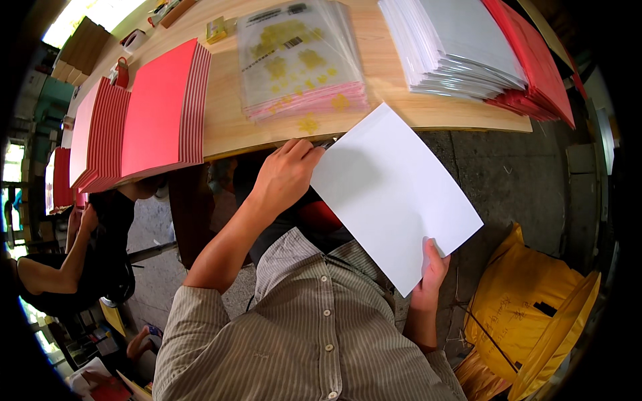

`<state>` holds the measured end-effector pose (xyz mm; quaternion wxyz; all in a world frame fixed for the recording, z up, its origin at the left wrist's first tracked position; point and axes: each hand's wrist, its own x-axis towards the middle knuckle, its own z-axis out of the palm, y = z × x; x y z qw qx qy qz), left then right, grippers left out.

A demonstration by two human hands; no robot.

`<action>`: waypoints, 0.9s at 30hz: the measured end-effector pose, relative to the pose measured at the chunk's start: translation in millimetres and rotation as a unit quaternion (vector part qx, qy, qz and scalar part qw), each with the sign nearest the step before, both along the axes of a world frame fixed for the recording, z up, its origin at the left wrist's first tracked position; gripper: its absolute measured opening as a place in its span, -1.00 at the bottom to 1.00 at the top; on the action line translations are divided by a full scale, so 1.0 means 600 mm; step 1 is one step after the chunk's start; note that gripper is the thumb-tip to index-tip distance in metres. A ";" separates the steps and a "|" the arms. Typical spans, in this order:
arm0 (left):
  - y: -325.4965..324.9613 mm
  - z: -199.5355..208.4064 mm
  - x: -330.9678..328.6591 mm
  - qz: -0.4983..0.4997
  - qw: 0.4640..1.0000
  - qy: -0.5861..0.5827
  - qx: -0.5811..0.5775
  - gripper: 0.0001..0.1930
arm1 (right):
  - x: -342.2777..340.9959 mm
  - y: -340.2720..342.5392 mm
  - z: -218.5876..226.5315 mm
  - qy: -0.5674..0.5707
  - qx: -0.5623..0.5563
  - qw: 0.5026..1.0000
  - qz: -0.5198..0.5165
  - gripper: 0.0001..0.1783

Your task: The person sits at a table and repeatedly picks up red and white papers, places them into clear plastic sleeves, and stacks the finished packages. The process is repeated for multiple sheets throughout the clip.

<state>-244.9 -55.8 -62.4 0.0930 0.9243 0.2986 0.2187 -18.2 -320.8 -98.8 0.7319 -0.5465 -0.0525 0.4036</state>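
A white sheet of paper [394, 194], possibly a thin stack, is tilted in front of my body below the table edge. My right hand [433, 273] grips its lower right side, thumb on top and the other fingers hidden beneath. My left hand [284, 177] is closed beside the sheet's left edge, close to the table's front edge. A small dark, metallic-looking bit [328, 143] pokes out by its fingertips; I cannot make out what it is. Whether the left fingers also pinch the paper is hidden.
On the wooden table [224, 100] lie red-covered stacks [160, 107], printed clear plastic bags [301, 60], and white and red piles [468, 50]. A tape dispenser [120, 72] stands far left. A yellow sack [528, 301] is at right. Another person's arm [57, 271] shows at left.
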 end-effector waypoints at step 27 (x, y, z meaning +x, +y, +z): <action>-0.048 -0.028 -0.037 0.096 0.970 -0.207 -0.080 -0.78 | -0.017 0.012 0.006 -0.023 -0.022 0.999 -0.001 -0.45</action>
